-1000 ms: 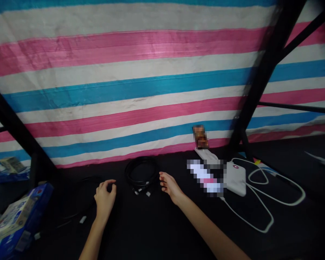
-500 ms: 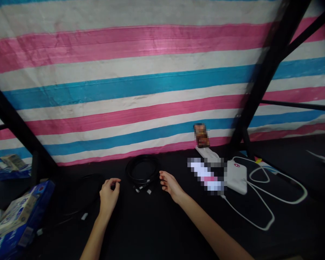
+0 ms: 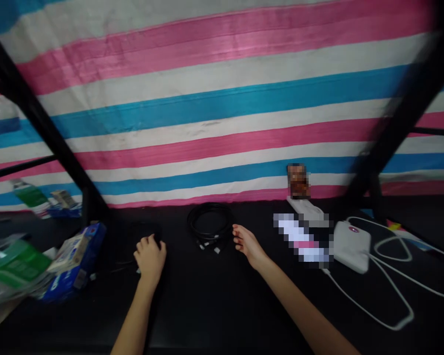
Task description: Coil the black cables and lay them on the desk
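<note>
My left hand (image 3: 150, 257) is palm down on the black surface at left, fingers slightly apart, over a dark loose cable (image 3: 124, 263) that it partly covers. Whether the fingertips touch that cable I cannot tell. Nearer the middle lies a coiled black cable (image 3: 191, 226), its pale-tipped plugs gathered at the front of the loop. Just right of the coil, my right hand (image 3: 248, 246) hovers with loosely curved, parted fingers and nothing in them.
At left are a blue box (image 3: 64, 283) with a beige pack (image 3: 69, 252) on it and a green-and-white package (image 3: 18, 264). A white power bank (image 3: 351, 246) with white cables (image 3: 387, 291) lies at right. Black frame legs (image 3: 403, 128) flank a striped sheet (image 3: 222, 113).
The view has swung left, so things sit further right in it. My left hand has left the coil's side and turned palm down over the loose cable. My right hand stays beside the coil.
</note>
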Available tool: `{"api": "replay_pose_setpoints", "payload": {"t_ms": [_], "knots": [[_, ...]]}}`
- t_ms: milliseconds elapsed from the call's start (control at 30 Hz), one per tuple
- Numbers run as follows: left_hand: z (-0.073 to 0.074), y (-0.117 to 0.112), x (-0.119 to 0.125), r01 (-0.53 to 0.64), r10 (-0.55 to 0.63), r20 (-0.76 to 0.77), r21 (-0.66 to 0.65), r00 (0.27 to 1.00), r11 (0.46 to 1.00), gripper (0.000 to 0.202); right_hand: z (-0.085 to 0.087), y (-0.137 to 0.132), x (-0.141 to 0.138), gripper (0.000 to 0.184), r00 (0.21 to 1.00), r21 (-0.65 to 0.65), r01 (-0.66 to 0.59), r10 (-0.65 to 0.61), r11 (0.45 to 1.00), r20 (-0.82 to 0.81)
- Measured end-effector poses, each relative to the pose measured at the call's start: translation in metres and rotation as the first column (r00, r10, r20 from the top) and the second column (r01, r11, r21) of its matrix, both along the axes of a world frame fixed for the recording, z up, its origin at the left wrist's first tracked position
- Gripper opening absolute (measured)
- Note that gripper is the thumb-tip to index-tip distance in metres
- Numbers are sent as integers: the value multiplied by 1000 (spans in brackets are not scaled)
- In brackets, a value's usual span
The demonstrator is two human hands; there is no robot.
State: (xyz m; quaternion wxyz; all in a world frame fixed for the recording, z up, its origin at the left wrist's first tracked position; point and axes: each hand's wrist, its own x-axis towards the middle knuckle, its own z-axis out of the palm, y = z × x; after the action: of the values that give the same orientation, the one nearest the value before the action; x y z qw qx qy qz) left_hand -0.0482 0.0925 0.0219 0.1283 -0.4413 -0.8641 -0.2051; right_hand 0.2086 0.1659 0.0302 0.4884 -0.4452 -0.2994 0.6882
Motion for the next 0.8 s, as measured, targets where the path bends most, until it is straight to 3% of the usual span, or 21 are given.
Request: {"api": "replay_pose_setpoints", "payload": {"t_ms": [133,233,300,400,433,500,567,667,800], "knots": [[-10,-25,25,122,-125,-42,-74,991,990,41,1,-1,-1,16,1000,1,-27,27,1000,0],[-8,-54,42,211,-217,-39,-105,976,972,38,1,-1,-2,18,1000,-1,-25,25,1000,3],[-3,-72,44,342,-336,86,-81,938,936,37,0,-2,-3,18,1000,-2,-26,26,1000,5],[9,-91,25,535,-519,358,63,776,843,34,-1,-2,-5,18,1000,-12,-22,22,1000,7],[13,-94,14,536,-533,377,106,757,837,32,-1,-2,-5,17,1000,-13,-21,21,1000,8],[17,-97,-11,431,-450,305,131,840,893,29,-1,-3,-6,17,1000,-10,-21,21,1000,8],[14,-96,-36,229,-245,224,95,943,969,36,-1,-3,-6,16,1000,-9,-22,22,1000,6],[5,-95,-61,23,-28,258,23,966,999,49,-2,-5,-7,16,1000,-19,-15,16,1000,9],[-3,-93,-74,64,-75,365,42,928,997,37,-2,-9,-9,17,1000,-8,23,-23,1000,0]]}}
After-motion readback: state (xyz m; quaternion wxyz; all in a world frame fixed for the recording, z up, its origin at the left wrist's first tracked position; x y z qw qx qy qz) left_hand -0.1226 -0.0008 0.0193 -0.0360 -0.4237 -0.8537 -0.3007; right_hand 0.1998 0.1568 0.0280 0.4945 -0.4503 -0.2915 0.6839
